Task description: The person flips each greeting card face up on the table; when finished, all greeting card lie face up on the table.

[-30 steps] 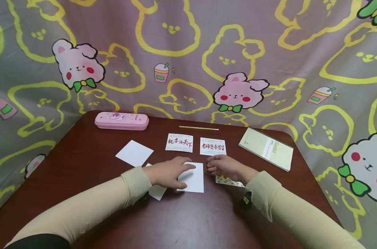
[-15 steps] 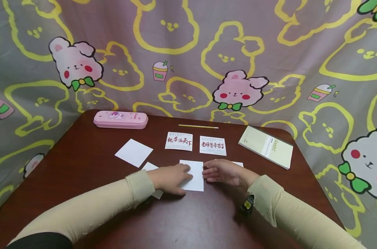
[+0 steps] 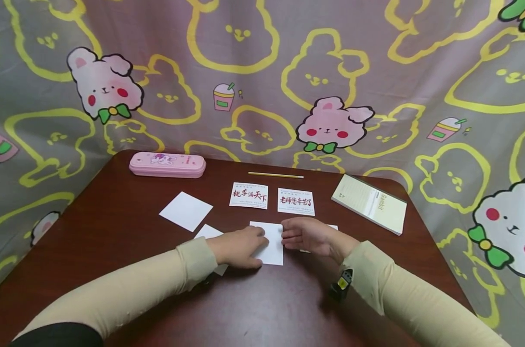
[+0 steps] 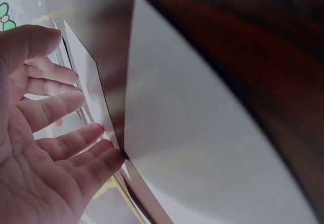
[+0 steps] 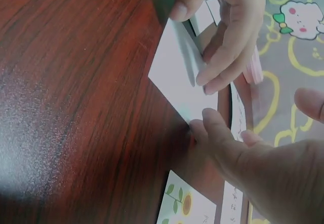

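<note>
White paper lies between the fingers: over one square blank card point(image 3: 274, 251) the left hand point(image 3: 236, 246) spreads thumb and fingers wide, while the right hand point(image 3: 312, 236) sets nearly straight fingers along its right edge; neither grips. Looks like squaring-up to me, on the glossy red-brown wooden table point(image 3: 245, 308). Next probably calls for a light, even nudge.

Bunny-print cloth point(image 3: 254, 89) behind reddish-brown table point(image 3: 254, 308)
</note>
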A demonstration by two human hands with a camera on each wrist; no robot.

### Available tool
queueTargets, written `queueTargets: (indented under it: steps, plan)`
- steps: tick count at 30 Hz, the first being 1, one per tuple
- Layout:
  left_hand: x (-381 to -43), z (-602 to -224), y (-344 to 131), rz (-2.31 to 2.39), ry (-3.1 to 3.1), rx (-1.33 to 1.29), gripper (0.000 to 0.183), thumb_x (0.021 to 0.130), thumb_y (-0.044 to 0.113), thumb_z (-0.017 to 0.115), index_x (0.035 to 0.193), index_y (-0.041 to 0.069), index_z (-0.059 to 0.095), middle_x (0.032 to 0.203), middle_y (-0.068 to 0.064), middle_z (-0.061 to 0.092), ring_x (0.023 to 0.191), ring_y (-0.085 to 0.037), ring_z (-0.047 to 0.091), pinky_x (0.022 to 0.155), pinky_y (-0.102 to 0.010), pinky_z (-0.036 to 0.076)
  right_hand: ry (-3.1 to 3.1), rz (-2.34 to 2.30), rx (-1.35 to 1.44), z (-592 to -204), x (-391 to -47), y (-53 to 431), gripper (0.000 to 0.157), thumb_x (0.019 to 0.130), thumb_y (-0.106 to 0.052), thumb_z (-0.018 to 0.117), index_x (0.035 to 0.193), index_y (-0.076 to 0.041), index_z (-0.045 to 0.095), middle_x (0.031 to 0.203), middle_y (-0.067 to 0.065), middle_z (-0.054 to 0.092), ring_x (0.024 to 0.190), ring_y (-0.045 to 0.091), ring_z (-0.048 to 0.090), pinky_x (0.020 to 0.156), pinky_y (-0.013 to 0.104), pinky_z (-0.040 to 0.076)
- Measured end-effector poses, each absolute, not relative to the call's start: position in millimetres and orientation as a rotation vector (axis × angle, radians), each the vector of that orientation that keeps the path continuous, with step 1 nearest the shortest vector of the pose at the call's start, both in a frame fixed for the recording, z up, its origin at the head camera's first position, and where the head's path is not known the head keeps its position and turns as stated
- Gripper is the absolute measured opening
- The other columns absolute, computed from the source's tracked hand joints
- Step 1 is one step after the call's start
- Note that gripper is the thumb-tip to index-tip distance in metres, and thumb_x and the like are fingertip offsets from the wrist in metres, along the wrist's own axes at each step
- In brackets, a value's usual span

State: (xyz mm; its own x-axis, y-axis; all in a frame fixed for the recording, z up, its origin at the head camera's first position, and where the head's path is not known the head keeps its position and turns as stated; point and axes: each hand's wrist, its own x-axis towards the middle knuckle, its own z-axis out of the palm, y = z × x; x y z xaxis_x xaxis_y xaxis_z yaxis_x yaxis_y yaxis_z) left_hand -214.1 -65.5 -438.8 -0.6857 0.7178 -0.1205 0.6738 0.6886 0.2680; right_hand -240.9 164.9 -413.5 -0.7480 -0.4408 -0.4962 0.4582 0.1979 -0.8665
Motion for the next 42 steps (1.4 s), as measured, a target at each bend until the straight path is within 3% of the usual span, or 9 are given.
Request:
queueTargets:
  steps: [4, 9, 15, 21, 26, 32, 38, 42]
  plan:
    - [-216, -439, -64, 0.335, 2.692, 1.111, 0.05, 0.09, 0.032, 0.074, 0.13, 0.006, 0.063, 0.129, -0.014, 0.058, 0.115, -0.026, 0.056, 0.096, -0.04, 0.051, 1.727, -1.673, 0.048, -413, -243, 167, 0.054, 0.105, -0.016, 0.044, 0.149, 0.013, 0.034, 0.138, 0.029, 0.049, 0.118, 0.034, 0.058, 0.103, 0.042, 0.05]
    - [-217, -439, -62, 0.402, 2.685, 1.115, 0.059, 0.089, 0.034, 0.076, 0.136, 0.004, 0.059, 0.128, -0.013, 0.058, 0.11, -0.024, 0.056, 0.092, -0.037, 0.051, 1.717, -1.686, 0.098, -416, -247, 169, 0.048, 0.104, -0.015, 0.046, 0.144, 0.01, 0.037, 0.124, 0.02, 0.056, 0.109, 0.027, 0.061, 0.094, 0.035, 0.053]
    - [-214, -439, -59, 0.49, 2.692, 1.063, 0.076, 0.085, 0.036, 0.083, 0.146, 0.004, 0.051, 0.134, -0.015, 0.055, 0.115, -0.026, 0.055, 0.095, -0.039, 0.051, 1.774, -1.671, 0.116, -418, -252, 166, 0.04, 0.105, -0.017, 0.047, 0.138, 0.006, 0.046, 0.114, 0.011, 0.063, 0.1, 0.021, 0.063, 0.088, 0.033, 0.053]
    - [-214, -441, -59, 0.506, 2.737, 1.106, 0.077, 0.082, 0.029, 0.086, 0.146, 0.005, 0.051, 0.132, -0.016, 0.054, 0.113, -0.027, 0.054, 0.091, -0.039, 0.052, 1.82, -1.704, 0.131, -424, -254, 157, 0.027, 0.106, -0.008, 0.05, 0.13, 0.003, 0.046, 0.096, 0.007, 0.061, 0.084, 0.014, 0.064, 0.074, 0.025, 0.055]
    - [-215, -440, -63, 0.597, 2.72, 1.163, 0.076, 0.083, 0.019, 0.077, 0.15, 0.001, 0.047, 0.139, -0.018, 0.052, 0.118, -0.026, 0.055, 0.095, -0.038, 0.051, 1.816, -1.763, 0.089, -423, -257, 152, 0.032, 0.104, -0.002, 0.049, 0.135, 0.007, 0.043, 0.088, 0.005, 0.059, 0.075, 0.01, 0.062, 0.069, 0.022, 0.054]
    - [-216, -431, -70, 0.925, 2.675, 1.248, 0.061, 0.093, -0.002, 0.052, 0.152, -0.007, 0.042, 0.149, -0.022, 0.052, 0.134, -0.032, 0.054, 0.112, -0.044, 0.042, 1.709, -1.942, 0.077, -410, -261, 155, 0.027, 0.109, -0.009, 0.044, 0.13, 0.007, 0.047, 0.088, 0.004, 0.065, 0.075, 0.011, 0.066, 0.072, 0.023, 0.057]
    - [-221, -414, -74, 1.3, 2.63, 0.983, 0.053, 0.096, -0.002, 0.04, 0.148, -0.006, 0.049, 0.136, -0.024, 0.063, 0.121, -0.03, 0.063, 0.101, -0.045, 0.051, 1.731, -2.038, 0.013, -402, -266, 157, 0.024, 0.109, -0.01, 0.042, 0.125, 0.007, 0.05, 0.09, 0.004, 0.066, 0.081, 0.01, 0.067, 0.074, 0.023, 0.057]
    - [-224, -409, -75, 1.479, 2.531, 0.729, 0.05, 0.098, -0.002, 0.039, 0.146, -0.009, 0.049, 0.136, -0.024, 0.063, 0.12, -0.029, 0.063, 0.099, -0.042, 0.051, 1.872, -1.952, -0.008, -406, -267, 157, 0.009, 0.106, -0.006, 0.049, 0.11, 0.0, 0.054, 0.086, 0.002, 0.061, 0.074, 0.009, 0.06, 0.07, 0.023, 0.053]
